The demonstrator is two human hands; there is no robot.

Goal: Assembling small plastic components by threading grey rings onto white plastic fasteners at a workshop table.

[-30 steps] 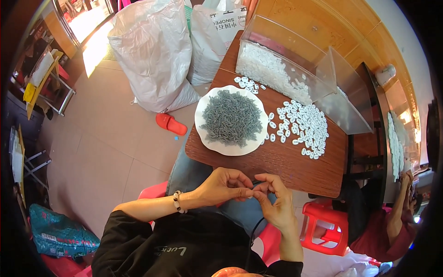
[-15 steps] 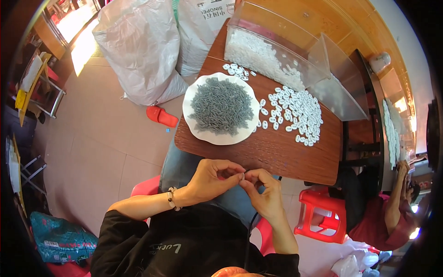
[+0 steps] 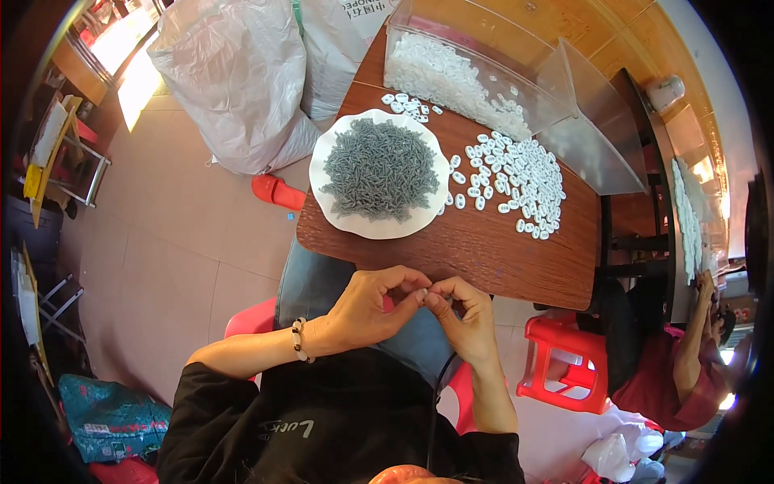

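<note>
My left hand (image 3: 372,305) and my right hand (image 3: 466,321) meet just off the table's near edge, above my lap. Both are closed, thumbs against fingertips, pinching a small whitish piece (image 3: 423,295) between them; the fingers hide most of it. Beyond them a white scalloped plate (image 3: 322,211) on the table carries a heap of small grey rod-like pieces (image 3: 379,169). To its right lie many loose white oval pieces (image 3: 524,173) with dark marks. A smaller group of white ovals (image 3: 411,106) sits behind the plate.
The brown wooden table (image 3: 451,254) bears a clear plastic bin (image 3: 484,89) of translucent white pieces at its back. Large white sacks (image 3: 234,89) stand far left, near a red slipper (image 3: 278,192). At right are a red stool (image 3: 564,363) and another person (image 3: 673,383) at a dark table.
The table and everything on it sit slightly higher and more to the left in view. My hands stay together, with the fingertips shifted slightly around the small piece.
</note>
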